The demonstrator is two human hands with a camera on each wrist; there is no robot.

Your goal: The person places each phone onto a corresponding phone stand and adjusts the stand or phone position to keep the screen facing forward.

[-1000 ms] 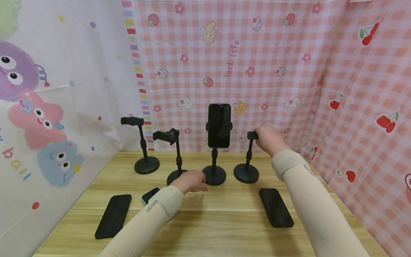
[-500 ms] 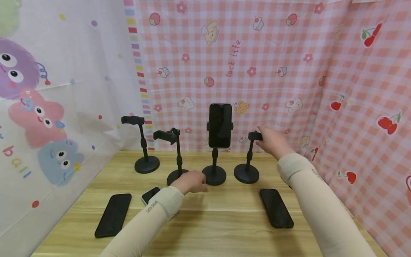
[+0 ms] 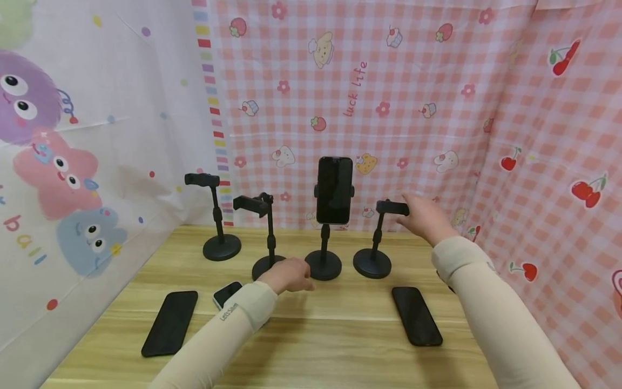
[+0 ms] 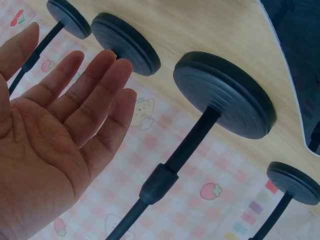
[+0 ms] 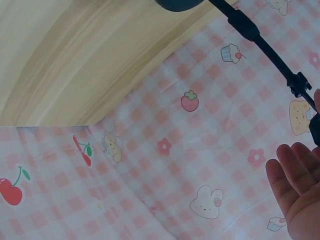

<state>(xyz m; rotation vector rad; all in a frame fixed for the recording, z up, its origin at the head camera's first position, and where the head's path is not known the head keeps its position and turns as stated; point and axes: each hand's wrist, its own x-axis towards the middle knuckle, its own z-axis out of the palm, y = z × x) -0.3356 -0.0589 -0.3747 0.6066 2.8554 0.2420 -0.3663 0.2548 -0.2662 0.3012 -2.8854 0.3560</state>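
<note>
My right hand point(image 3: 426, 216) pinches the right end of the clamp on the rightmost black phone stand point(image 3: 373, 263), thumb above and fingers below. In the right wrist view, part of that hand point(image 5: 302, 192) shows at the edge, with the clamp point(image 5: 315, 129) between thumb and fingers. My left hand point(image 3: 291, 274) hovers over the table in front of the middle stands, holding nothing. Its palm and loosely bent fingers show in the left wrist view. A black phone point(image 3: 334, 189) stands upright in the clamp of another stand point(image 3: 323, 266).
Two more phone stands, one at the far left point(image 3: 222, 247) and one point(image 3: 270, 237) behind my left hand, have no phone in them. Flat on the wooden table point(image 3: 350, 346) lie a black phone point(image 3: 170, 323) at left, another phone point(image 3: 417, 316) at right, and a pale-edged phone point(image 3: 227, 293) partly under my left sleeve.
My right hand has shifted rightward, and more of the clamp on the rightmost stand shows beside it. My left hand stays in place.
</note>
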